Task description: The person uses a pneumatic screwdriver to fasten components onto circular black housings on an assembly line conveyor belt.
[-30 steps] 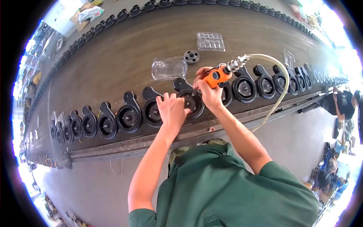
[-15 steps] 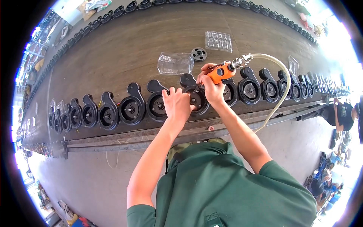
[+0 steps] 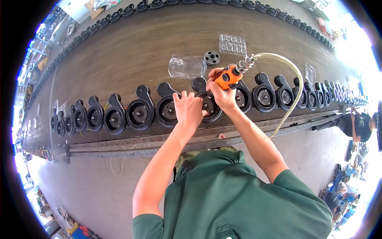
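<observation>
An orange air tool [image 3: 228, 78] is gripped in my right hand [image 3: 223, 95], tilted over a black round housing [image 3: 211, 106]. Its working end is hidden behind my fingers. A metal fitting [image 3: 243, 65] joins its back end to a clear hose [image 3: 295, 70]. My left hand [image 3: 189, 108] closes on the left side of that same housing, its thumb at the open face. Just left of this hand stands another round housing [image 3: 167, 109], partly covered by the fingers.
A long row of similar housings [image 3: 140, 113] runs along the front of the brown table [image 3: 139, 44]. Beyond my hands lie clear plastic trays [image 3: 187, 66] and a loose black disc [image 3: 212, 57]. A metal rail [image 3: 119, 151] borders the table. Another person [image 3: 360, 125] stands far right.
The orange tool's back end has swung left and slightly down, drawing the hose with it. Both hands keep their places at the housing. The whole view has shifted slightly.
</observation>
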Action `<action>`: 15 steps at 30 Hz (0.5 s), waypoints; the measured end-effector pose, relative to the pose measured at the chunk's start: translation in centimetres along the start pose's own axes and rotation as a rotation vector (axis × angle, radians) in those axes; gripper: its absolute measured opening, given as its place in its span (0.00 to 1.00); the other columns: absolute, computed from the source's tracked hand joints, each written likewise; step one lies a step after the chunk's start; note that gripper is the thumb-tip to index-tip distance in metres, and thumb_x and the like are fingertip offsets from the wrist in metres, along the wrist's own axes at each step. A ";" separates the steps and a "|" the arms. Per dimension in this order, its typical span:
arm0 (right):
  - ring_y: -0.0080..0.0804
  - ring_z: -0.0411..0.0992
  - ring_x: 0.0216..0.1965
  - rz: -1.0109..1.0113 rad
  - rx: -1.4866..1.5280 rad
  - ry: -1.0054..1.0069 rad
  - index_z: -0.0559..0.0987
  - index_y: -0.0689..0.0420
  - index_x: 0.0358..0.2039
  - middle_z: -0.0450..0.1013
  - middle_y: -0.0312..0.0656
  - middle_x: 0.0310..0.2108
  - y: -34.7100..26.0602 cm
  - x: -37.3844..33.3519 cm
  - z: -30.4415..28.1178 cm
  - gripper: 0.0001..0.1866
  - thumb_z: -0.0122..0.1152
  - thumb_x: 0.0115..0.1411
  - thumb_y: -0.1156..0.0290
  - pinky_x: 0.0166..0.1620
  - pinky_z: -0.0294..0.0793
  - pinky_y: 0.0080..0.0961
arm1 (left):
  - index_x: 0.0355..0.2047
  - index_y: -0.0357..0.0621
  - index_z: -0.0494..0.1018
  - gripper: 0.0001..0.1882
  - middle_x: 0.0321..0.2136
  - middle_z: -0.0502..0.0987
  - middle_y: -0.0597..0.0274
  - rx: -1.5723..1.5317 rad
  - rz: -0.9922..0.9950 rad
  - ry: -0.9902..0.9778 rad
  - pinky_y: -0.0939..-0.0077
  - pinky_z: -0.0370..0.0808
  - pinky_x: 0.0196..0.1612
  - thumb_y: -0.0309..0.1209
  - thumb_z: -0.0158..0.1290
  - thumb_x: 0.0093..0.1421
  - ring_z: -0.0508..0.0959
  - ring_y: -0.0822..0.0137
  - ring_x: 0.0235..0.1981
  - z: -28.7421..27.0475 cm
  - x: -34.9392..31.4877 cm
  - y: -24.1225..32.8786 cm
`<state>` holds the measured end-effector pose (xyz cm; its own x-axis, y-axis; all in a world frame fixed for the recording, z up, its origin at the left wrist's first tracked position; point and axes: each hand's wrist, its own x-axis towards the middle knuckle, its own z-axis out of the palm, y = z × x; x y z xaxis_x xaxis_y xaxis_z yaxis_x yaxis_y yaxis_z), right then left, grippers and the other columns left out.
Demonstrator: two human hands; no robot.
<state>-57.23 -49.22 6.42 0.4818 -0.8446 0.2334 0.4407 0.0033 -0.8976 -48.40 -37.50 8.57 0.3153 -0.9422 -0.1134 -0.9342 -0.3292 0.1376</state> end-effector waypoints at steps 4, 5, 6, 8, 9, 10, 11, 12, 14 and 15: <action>0.17 0.71 0.30 -0.015 -0.092 -0.047 0.76 0.63 0.32 0.75 0.33 0.29 -0.1 0.1 0.4 0.07 0.61 0.52 0.83 0.35 0.73 0.19 | 0.39 0.55 0.87 0.23 0.37 0.82 0.63 0.017 0.000 -0.013 0.54 0.64 0.56 0.51 0.72 0.46 0.77 0.60 0.48 -0.3 0.0 0.2; 0.16 0.70 0.30 -0.013 -0.138 -0.066 0.76 0.63 0.31 0.75 0.33 0.29 -0.3 0.2 0.6 0.05 0.61 0.52 0.82 0.35 0.72 0.19 | 0.39 0.55 0.87 0.23 0.37 0.82 0.63 0.024 -0.002 -0.015 0.54 0.64 0.56 0.51 0.72 0.46 0.77 0.61 0.47 -0.2 0.0 0.2; 0.16 0.70 0.30 -0.017 -0.154 -0.077 0.77 0.62 0.31 0.74 0.33 0.28 -0.6 0.4 0.9 0.05 0.61 0.52 0.81 0.34 0.72 0.19 | 0.39 0.55 0.87 0.23 0.37 0.82 0.63 0.030 -0.004 -0.017 0.55 0.64 0.56 0.51 0.72 0.46 0.77 0.61 0.47 -0.1 0.0 0.2; 0.16 0.68 0.28 -0.012 -0.203 -0.111 0.77 0.62 0.29 0.73 0.32 0.26 -1.1 0.9 1.4 0.04 0.61 0.52 0.81 0.32 0.71 0.19 | 0.39 0.55 0.87 0.22 0.36 0.82 0.63 0.036 -0.003 -0.017 0.55 0.65 0.55 0.51 0.72 0.46 0.77 0.61 0.47 -0.1 0.0 0.3; 0.16 0.68 0.28 -0.011 -0.205 -0.124 0.77 0.62 0.29 0.73 0.32 0.26 -1.1 0.9 1.3 0.04 0.61 0.52 0.81 0.32 0.70 0.19 | 0.38 0.55 0.87 0.22 0.36 0.82 0.63 0.038 -0.002 -0.017 0.55 0.65 0.55 0.51 0.71 0.47 0.77 0.61 0.47 -0.1 -0.1 0.3; 0.16 0.68 0.28 -0.011 -0.205 -0.137 0.77 0.62 0.29 0.73 0.32 0.25 -1.1 0.9 1.3 0.03 0.61 0.51 0.81 0.32 0.70 0.19 | 0.38 0.55 0.87 0.22 0.36 0.82 0.64 0.038 0.002 0.001 0.55 0.65 0.54 0.52 0.71 0.46 0.78 0.61 0.47 0.0 -0.3 0.2; 0.16 0.68 0.27 -0.011 -0.206 -0.149 0.77 0.62 0.29 0.73 0.31 0.25 -1.2 0.8 1.3 0.03 0.61 0.51 0.81 0.32 0.70 0.19 | 0.38 0.55 0.87 0.22 0.35 0.82 0.64 0.036 0.000 0.003 0.55 0.65 0.54 0.52 0.71 0.47 0.78 0.62 0.47 0.1 -0.3 0.2; 0.15 0.67 0.27 -0.005 -0.195 -0.142 0.76 0.63 0.29 0.72 0.30 0.24 -1.3 0.8 1.4 0.04 0.61 0.51 0.81 0.31 0.69 0.19 | 0.38 0.55 0.87 0.22 0.35 0.82 0.64 0.033 -0.001 0.004 0.56 0.65 0.54 0.52 0.71 0.47 0.78 0.62 0.47 0.0 -0.3 0.3; 0.14 0.67 0.27 -0.007 -0.193 -0.123 0.76 0.62 0.29 0.72 0.30 0.24 -1.3 0.7 1.5 0.03 0.61 0.51 0.81 0.31 0.69 0.19 | 0.38 0.55 0.87 0.22 0.35 0.82 0.64 0.032 -0.003 0.013 0.56 0.65 0.54 0.52 0.72 0.46 0.78 0.62 0.47 0.0 -0.3 0.3; 0.14 0.66 0.27 -0.009 -0.193 -0.114 0.76 0.62 0.28 0.71 0.29 0.24 -1.2 0.7 1.4 0.03 0.60 0.51 0.82 0.31 0.69 0.19 | 0.37 0.55 0.87 0.22 0.35 0.82 0.65 0.035 0.000 0.021 0.56 0.66 0.54 0.52 0.72 0.46 0.78 0.62 0.47 0.1 -0.3 0.3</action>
<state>-56.37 -49.02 8.24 0.5655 -0.7784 0.2728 0.2977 -0.1158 -0.9476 -48.77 -37.30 8.57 0.3180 -0.9435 -0.0929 -0.9394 -0.3268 0.1032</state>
